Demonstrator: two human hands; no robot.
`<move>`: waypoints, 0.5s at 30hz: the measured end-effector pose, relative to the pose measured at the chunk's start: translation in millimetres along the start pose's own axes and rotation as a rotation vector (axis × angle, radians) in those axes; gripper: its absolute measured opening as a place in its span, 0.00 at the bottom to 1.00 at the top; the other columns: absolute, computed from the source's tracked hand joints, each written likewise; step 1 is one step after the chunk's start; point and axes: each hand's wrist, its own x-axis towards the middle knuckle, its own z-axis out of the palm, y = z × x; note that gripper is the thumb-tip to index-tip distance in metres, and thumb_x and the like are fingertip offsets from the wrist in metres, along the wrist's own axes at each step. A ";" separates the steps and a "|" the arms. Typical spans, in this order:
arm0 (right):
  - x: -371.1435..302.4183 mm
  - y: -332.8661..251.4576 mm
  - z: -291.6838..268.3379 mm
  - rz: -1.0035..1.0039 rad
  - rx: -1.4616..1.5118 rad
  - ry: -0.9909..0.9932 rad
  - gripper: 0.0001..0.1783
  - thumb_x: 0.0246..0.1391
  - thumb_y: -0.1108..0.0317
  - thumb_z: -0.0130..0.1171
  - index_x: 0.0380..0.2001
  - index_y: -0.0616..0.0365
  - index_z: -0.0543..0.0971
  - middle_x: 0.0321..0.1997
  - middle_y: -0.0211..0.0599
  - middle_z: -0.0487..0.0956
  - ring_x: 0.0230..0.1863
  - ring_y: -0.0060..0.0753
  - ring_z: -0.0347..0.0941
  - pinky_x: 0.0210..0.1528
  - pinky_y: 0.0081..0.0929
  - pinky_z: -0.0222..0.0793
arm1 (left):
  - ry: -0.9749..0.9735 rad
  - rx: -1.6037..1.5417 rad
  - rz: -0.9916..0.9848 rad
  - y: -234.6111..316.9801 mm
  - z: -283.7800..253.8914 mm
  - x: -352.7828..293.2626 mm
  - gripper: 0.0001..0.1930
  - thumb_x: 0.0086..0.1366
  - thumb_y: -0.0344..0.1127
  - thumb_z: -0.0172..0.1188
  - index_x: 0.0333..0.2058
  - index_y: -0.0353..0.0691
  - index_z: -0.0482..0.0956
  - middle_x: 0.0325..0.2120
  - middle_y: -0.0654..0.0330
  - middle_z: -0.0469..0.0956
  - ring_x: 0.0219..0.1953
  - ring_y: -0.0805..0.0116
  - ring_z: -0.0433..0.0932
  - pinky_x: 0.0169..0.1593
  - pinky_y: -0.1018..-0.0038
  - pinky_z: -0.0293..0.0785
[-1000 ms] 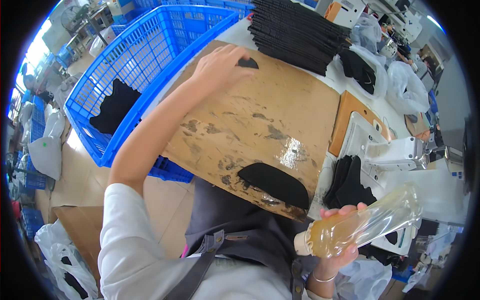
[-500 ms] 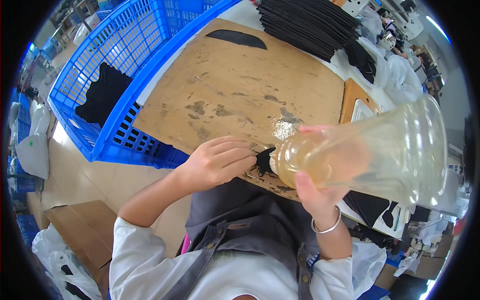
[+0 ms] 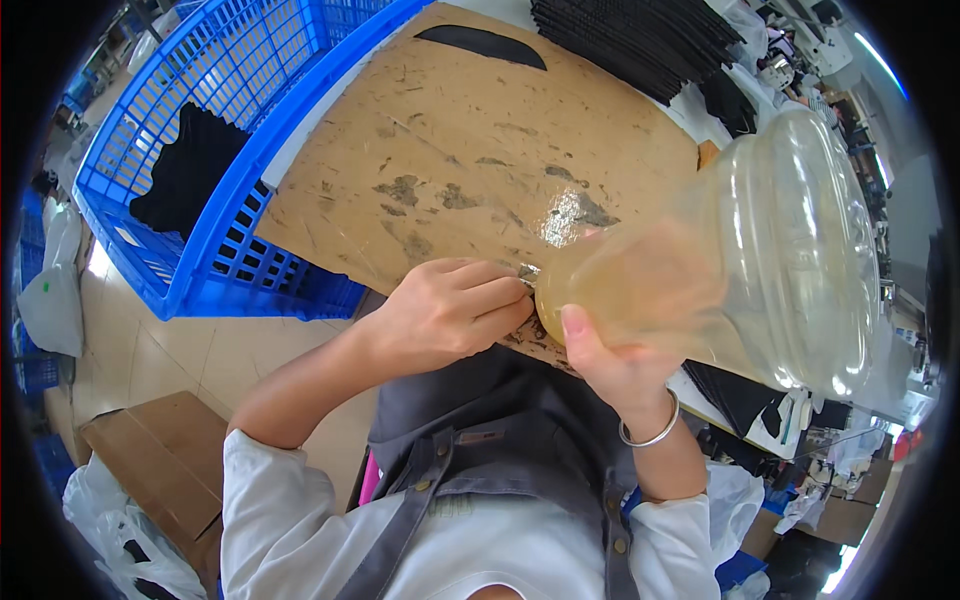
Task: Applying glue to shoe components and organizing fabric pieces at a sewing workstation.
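Above the board point(image 3: 480, 110), the right hand point(image 3: 635, 350) grips the bottle point(image 3: 790, 250); steady is best. The left hand point(image 3: 445, 312) curls, its hold hidden.

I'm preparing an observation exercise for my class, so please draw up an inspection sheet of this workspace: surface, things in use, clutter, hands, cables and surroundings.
Surface: brown board with dark scuffs and a bright patch of glare.
Things in use: clear bottle, yellowish toward its narrow end; flat black piece on the board's far part.
Clutter: stack of black pieces beyond the board.
Hands: right hand grips the bottle; left hand has its fingers bunched by the narrow end, anything pinched there being hidden.
Cables: none clearly made out.
Surroundings: blue crate left of the board, black cloth inside; cardboard box at lower left.
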 end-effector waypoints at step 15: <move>-48.7 -42.9 -72.3 0.171 -0.397 0.172 0.41 0.42 0.79 0.61 0.60 0.66 0.56 0.52 0.51 0.71 0.55 0.46 0.70 0.59 0.40 0.65 | 0.011 0.044 -0.018 2.2 4.5 1.5 0.11 0.42 0.28 0.59 0.29 0.37 0.74 0.29 0.62 0.70 0.34 0.68 0.76 0.34 0.73 0.76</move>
